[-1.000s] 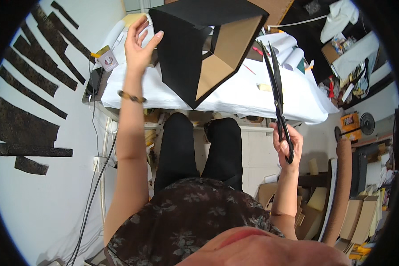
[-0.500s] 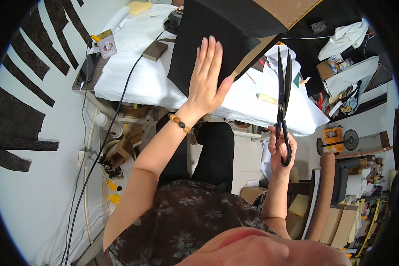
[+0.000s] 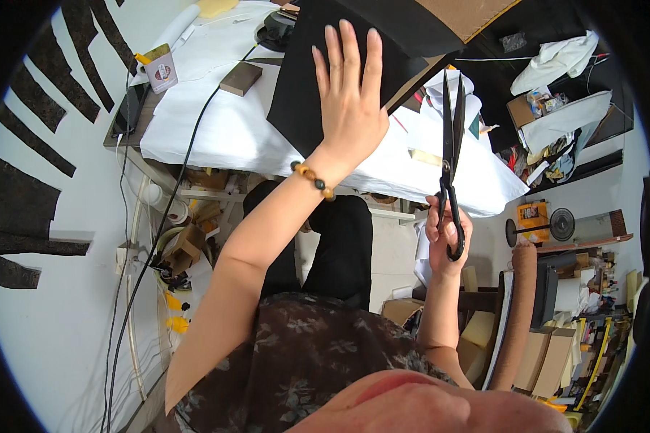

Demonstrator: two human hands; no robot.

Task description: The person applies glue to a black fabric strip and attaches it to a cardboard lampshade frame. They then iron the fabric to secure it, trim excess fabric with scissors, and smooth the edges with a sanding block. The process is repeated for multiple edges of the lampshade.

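Observation:
My left hand (image 3: 354, 108) lies flat with fingers spread on a black sheet of material (image 3: 296, 108), whose kind I cannot make out. A beaded bracelet (image 3: 313, 177) circles that wrist. The sheet rests on the white-covered table (image 3: 195, 123), beside a brown piece (image 3: 469, 16) at the far edge. To the right, my right hand (image 3: 449, 234) grips a large pair of black scissors (image 3: 451, 144) by the handles. Their blades point away from me, slightly parted, with nothing visible between them.
A dark block (image 3: 241, 78) sits on the table left of the sheet, with a black cable (image 3: 202, 133) running past it. Farther left stands a printed cup (image 3: 160, 71). Dark cut pieces (image 3: 22, 195) hang on the left wall. A brown roll (image 3: 520, 310) leans at the right.
My left hand has shifted slightly right and its fingers have spread apart on the black sheet. The scissors remain in my right hand, and the whole view has shifted a little.

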